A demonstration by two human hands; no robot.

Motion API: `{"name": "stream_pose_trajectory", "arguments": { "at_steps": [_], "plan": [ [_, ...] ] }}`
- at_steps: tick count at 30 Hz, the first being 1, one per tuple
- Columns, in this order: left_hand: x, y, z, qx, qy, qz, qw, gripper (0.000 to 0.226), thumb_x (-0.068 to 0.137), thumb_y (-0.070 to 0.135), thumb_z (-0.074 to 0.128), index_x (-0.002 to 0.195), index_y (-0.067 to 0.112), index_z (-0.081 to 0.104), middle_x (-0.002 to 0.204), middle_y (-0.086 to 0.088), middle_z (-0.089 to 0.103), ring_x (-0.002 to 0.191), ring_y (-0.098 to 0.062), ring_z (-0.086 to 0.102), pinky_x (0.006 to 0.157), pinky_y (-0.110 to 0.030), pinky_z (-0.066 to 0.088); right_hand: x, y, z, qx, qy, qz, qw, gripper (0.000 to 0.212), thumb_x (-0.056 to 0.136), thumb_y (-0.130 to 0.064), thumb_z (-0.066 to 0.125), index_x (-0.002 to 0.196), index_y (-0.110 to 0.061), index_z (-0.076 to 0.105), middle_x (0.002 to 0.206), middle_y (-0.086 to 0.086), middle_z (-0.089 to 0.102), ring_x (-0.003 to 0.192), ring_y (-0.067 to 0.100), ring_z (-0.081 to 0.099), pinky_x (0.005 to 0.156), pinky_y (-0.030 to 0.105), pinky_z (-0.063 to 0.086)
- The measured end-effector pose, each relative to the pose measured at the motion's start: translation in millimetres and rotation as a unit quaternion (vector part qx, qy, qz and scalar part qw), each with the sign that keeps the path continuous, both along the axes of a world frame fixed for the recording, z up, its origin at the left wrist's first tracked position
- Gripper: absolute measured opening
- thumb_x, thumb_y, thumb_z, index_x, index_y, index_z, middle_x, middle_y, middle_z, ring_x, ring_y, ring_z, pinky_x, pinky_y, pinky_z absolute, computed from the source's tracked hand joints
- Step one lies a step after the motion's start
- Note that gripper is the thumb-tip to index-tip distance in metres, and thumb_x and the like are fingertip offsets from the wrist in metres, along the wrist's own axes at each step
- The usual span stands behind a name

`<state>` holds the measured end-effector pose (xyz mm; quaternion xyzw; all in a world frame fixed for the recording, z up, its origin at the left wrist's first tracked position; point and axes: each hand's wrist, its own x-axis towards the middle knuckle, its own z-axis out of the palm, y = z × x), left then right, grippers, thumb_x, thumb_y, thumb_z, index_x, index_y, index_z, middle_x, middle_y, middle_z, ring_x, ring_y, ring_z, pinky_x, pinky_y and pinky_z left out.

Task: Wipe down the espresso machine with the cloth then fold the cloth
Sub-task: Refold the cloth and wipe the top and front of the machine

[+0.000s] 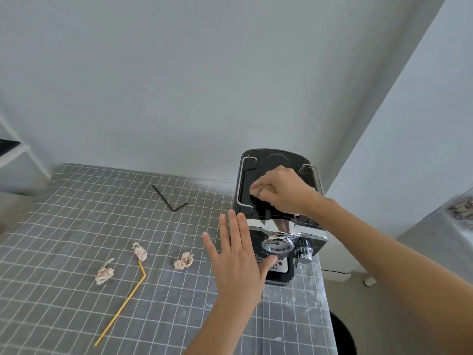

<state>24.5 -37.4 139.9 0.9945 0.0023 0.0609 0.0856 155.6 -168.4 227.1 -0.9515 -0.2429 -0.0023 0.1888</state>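
Two bare forearms are seen entering from 5 o'clock and 6 o'clock. No sleeve, glove, watch or ring is worn on the left hand [238, 254] or the right hand [281, 192]. Fingernails are kept short and unpainted.

Mostly hidden inside the curled right hand [281, 192]: the cloth [256, 191], only a small bunched bit showing. Covered by the flat left hand [236, 262]: the near-left front of the espresso machine [279, 226]. Cut off at the far left edge: a dark object [7, 147], unidentifiable.
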Motion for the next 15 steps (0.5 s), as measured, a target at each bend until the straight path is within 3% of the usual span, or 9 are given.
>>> {"name": "stream_pose_trajectory", "arguments": {
  "at_steps": [2, 3, 6, 8, 12, 15],
  "plan": [
    [0, 1, 0, -0.009, -0.003, -0.008, 1.0, 0.102, 0.08, 0.079, 0.024, 0.148, 0.003, 0.023, 0.155, -0.016, 0.024, 0.142, -0.034, 0.025, 0.108, -0.064, 0.014, 13, -1, 2, 0.091, -0.031, -0.022, 0.995, 0.025, 0.094, -0.021, 0.056, 0.109, -0.014, 0.074, 0.098, 0.002, 0.075, 0.098, 0.023, 0.066, 0.093, 0.04, 0.05],
    [0, 1, -1, -0.012, -0.009, -0.011, 1.0, 0.102, 0.08, 0.079, 0.023, 0.148, 0.004, 0.024, 0.155, -0.015, 0.025, 0.142, -0.034, 0.026, 0.107, -0.064, 0.014, 22, 3, 0, 0.081, -0.051, -0.032, 0.995, 0.027, 0.096, -0.026, 0.054, 0.113, -0.015, 0.072, 0.105, 0.002, 0.074, 0.104, 0.025, 0.064, 0.096, 0.043, 0.047],
    [1, 3, -2, -0.007, -0.027, -0.019, 0.999, 0.1, 0.082, 0.079, 0.022, 0.147, 0.004, 0.026, 0.154, -0.015, 0.028, 0.14, -0.035, 0.029, 0.106, -0.064, 0.016, 33, 21, -9, -0.087, -0.039, -0.052, 0.994, 0.035, 0.102, -0.033, 0.042, 0.13, -0.027, 0.061, 0.132, -0.003, 0.06, 0.126, 0.029, 0.044, 0.1, 0.049, 0.038],
    [0, 3, 0, -0.005, -0.029, -0.021, 0.999, 0.098, 0.083, 0.078, 0.023, 0.146, 0.004, 0.029, 0.153, -0.015, 0.03, 0.139, -0.035, 0.031, 0.105, -0.065, 0.022, 28, 22, -12, -0.105, -0.043, -0.043, 0.993, 0.036, 0.102, -0.027, 0.041, 0.132, -0.025, 0.059, 0.132, 0.0, 0.058, 0.126, 0.031, 0.041, 0.1, 0.047, 0.038],
    [0, 3, 5, -0.01, -0.027, -0.013, 0.999, 0.093, 0.085, 0.076, 0.024, 0.143, 0.004, 0.037, 0.149, -0.015, 0.037, 0.136, -0.034, 0.037, 0.1, -0.067, 0.034, -7, 3, -3, -0.062, -0.022, 0.042, 0.997, 0.033, 0.096, -0.027, 0.044, 0.12, -0.025, 0.067, 0.109, -0.001, 0.067, 0.109, 0.019, 0.054, 0.092, 0.042, 0.045],
    [1, 2, 9, -0.013, -0.034, -0.006, 0.999, 0.09, 0.086, 0.073, 0.025, 0.139, 0.004, 0.043, 0.145, -0.015, 0.044, 0.133, -0.035, 0.041, 0.098, -0.067, 0.036, -12, -16, 32, 0.034, 0.057, 0.03, 0.997, 0.024, 0.096, -0.017, 0.051, 0.11, -0.018, 0.07, 0.066, -0.007, 0.066, 0.062, -0.005, 0.061, 0.069, 0.009, 0.048]
  ]
}}
